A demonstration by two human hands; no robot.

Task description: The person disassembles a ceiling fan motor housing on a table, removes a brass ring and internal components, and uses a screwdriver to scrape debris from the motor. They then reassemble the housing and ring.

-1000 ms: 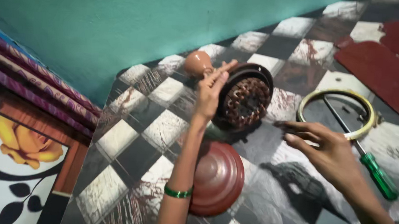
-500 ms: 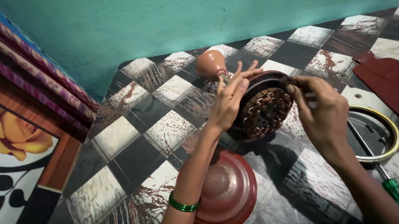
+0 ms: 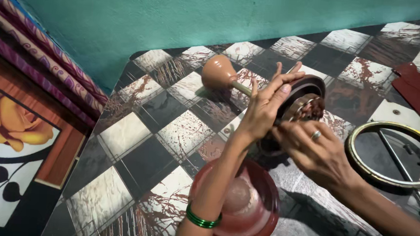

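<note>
Between both hands, motor (image 3: 303, 106) shaft (image 3: 240, 87) points toward the wall.

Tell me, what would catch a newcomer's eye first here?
Two bare hands meet mid-picture on a dark round motor part with copper windings: the left hand on its rim, the right hand below it. A glossy red dome cover lies nearer on the checkered floor, and a brass-coloured ring lies at right.
</note>
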